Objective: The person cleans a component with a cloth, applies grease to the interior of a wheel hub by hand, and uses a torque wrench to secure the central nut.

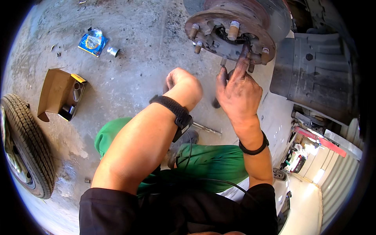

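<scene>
A rusty wheel hub (235, 21) with several threaded studs juts in at the top right. My right hand (241, 96) is below it, its blackened index finger reaching up into the hub's greasy centre. The thumb stands apart from that finger; the other fingers are partly hidden. A dark shape shows under this hand, and I cannot make out what it is. My left hand (183, 84) is bent at the wrist over the floor, left of the hub and not touching it. Its fingers curl inward, mostly hidden behind the wrist, so any thing inside cannot be seen.
On the floor at left lie an open cardboard box (53, 92) holding metal sleeves, a blue packet (93, 42) and a short metal cylinder (113, 51). A tyre (29, 150) leans at the far left. A metal rod (206, 128) lies by my knees. Dark vehicle panels (319, 72) hang at right.
</scene>
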The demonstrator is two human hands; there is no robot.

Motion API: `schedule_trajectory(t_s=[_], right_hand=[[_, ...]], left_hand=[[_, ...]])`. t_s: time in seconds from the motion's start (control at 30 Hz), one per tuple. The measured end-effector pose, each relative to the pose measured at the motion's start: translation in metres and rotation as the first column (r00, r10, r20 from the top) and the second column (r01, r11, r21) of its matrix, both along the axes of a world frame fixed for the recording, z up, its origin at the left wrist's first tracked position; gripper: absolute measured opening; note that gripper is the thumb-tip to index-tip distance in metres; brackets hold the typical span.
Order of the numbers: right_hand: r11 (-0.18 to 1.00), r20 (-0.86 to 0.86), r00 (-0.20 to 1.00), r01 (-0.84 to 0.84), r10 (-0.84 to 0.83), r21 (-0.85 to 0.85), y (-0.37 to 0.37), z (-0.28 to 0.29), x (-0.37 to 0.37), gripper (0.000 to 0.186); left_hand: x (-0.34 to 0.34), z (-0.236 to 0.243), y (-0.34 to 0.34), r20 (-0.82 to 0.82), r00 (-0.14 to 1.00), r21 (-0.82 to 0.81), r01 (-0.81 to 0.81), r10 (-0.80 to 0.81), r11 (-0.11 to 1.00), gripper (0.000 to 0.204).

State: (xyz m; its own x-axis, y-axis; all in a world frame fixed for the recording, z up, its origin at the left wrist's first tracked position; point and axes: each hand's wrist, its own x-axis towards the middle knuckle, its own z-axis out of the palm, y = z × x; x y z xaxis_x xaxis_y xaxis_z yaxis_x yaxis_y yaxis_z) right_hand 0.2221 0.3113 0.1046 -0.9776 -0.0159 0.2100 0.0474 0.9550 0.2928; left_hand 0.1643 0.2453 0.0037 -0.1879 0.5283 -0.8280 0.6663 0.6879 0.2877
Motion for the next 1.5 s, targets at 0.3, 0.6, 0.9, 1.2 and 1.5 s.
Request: schedule_trajectory(t_s=[0.3,0.6,0.9,1.2,1.5], right_hand=[[0.858,-0.023,0.987,0.127,-0.16,-0.498,0.004,-0.009,0.001,0.035],[-0.216,-0.004,0.697,-0.228,-0.717,-0.95,-0.022,-0.008,-0.039,0.016],[0.255,-0.453,0.568,-0.395,-0.687,-0.883,-0.006,-0.044,-0.065,0.014],[-0.094,-0.173,0.597,-0.389,-0.783,-0.917,-0.027,-0.031,-0.057,0.011],[-0.011,-0.217,0.641,-0.332,-0.736,-0.943,-0.027,-0.026,-0.058,0.01]], left_hand=[[-0.005,-0.004,-0.006,0.006,0.998,0.002,-0.059,0.059,0.998,0.025],[-0.013,-0.015,-0.015,0.013,0.985,0.004,-0.174,0.174,0.985,0.025],[-0.015,-0.048,-0.022,-0.008,0.976,-0.05,-0.217,0.217,0.975,0.027],[-0.021,-0.044,-0.016,0.038,0.966,-0.056,-0.254,0.257,0.966,0.029],[-0.017,-0.041,-0.005,0.035,0.981,-0.062,-0.19,0.192,0.98,0.031]])
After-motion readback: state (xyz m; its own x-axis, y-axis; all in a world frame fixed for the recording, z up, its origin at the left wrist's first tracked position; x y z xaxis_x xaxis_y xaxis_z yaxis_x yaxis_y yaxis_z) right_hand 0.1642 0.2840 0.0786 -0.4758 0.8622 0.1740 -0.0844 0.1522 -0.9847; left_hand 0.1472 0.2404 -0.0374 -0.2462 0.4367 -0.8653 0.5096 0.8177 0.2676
